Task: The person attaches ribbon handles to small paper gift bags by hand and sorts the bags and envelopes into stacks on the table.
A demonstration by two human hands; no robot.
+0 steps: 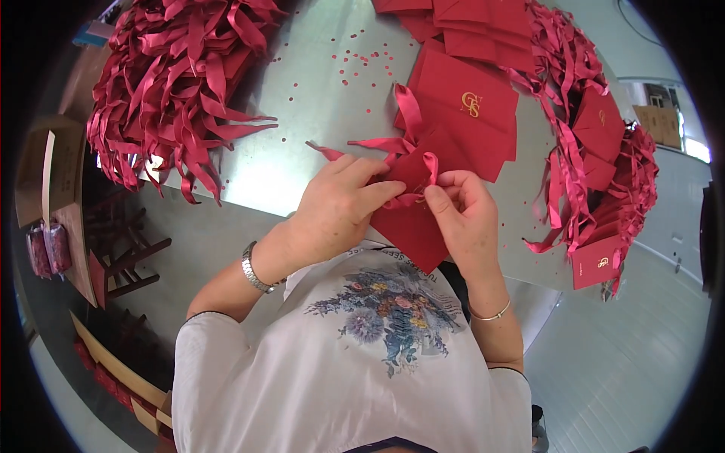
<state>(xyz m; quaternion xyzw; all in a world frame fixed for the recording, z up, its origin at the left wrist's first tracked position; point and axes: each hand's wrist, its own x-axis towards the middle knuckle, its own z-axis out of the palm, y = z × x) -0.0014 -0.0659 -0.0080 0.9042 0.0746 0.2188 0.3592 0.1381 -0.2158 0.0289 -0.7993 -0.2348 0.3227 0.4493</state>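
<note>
Between my hands, at the table's near edge, is a red envelope (411, 235) with a gold mark, partly hidden by my fingers. A shiny red ribbon (431, 166) runs across it. My left hand (343, 198) is closed over the ribbon at the envelope's left side, thumb and index finger pressed together. My right hand (464, 211) pinches the ribbon at the right, its thumb against the fingers. Just beyond, a stack of red envelopes (461, 94) with a gold emblem lies fanned out. Loose ribbon ends (408, 113) stick up beside it.
A large heap of ribboned red envelopes (189, 90) covers the table's left. More ribboned ones (596, 181) pile along the right edge. Small red paper dots (362, 64) are scattered over the metal tabletop (260, 162). Wooden stools (128, 249) and a cardboard box (57, 162) stand at the left.
</note>
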